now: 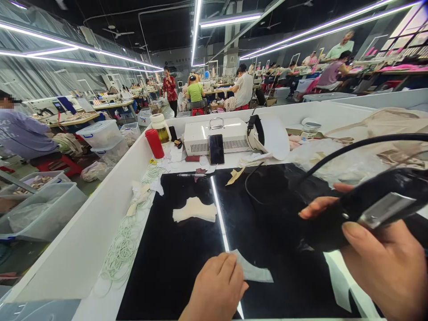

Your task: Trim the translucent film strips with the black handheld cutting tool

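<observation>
Cloth piece lies on the black tabletop, long way slanting down to the right, left end under the bunched-up fingers of the left hand, way nearer than the right hand, wrapped around a chunky black tool.

glossy black bench top; matt pale cloth toward its near edge; shiny metal plate on the tool.

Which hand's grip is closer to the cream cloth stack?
Left. The left grip is on the near side of the cream cloth stack, at a pale cloth piece; the right grip is farther off to the right, around a black tool.
</observation>
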The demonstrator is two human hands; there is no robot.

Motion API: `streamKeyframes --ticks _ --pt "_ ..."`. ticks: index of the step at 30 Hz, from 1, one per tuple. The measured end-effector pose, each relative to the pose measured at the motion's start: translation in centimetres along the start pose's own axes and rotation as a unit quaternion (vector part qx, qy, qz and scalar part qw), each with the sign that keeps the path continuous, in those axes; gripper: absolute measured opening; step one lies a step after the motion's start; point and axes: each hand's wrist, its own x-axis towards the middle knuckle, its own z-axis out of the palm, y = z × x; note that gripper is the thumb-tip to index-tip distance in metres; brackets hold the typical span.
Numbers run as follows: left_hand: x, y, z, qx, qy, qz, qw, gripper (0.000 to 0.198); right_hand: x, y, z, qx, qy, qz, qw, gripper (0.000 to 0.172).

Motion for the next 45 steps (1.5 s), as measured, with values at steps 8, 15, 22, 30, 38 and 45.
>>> streamKeyframes --ticks 8,15,22,30,38,45 --pt "0.3 0.4 0.0 0.025 0.033 -0.005 0.999 0.048 -3.0 -0.5 5.1 0.178 -0.11 0.026 0.978 0.041" --pt "0.7 0.5 0.0 0.015 0.059 -0.017 0.998 0.049 -5.0 0.1 9.9 0.255 -0.103 0.002 0.961 0.035" --pt "0.6 0.6 0.1 0.011 0.056 -0.021 0.998 0.047 -5.6 1.2 10.0 0.235 -0.093 -0.008 0.967 0.035" --pt "0.7 0.7 0.1 0.013 0.062 -0.026 0.998 0.049 -5.2 1.2 10.3 0.233 -0.087 -0.011 0.969 0.034" --pt "0.3 0.8 0.4 0.013 0.06 -0.029 0.998 0.047 -5.2 0.8 10.5 0.229 -0.08 -0.015 0.97 0.031" --pt "0.2 0.7 0.4 0.01 0.049 -0.02 0.999 0.037 -5.4 0.8 11.0 0.24 -0.079 0.004 0.968 0.033"
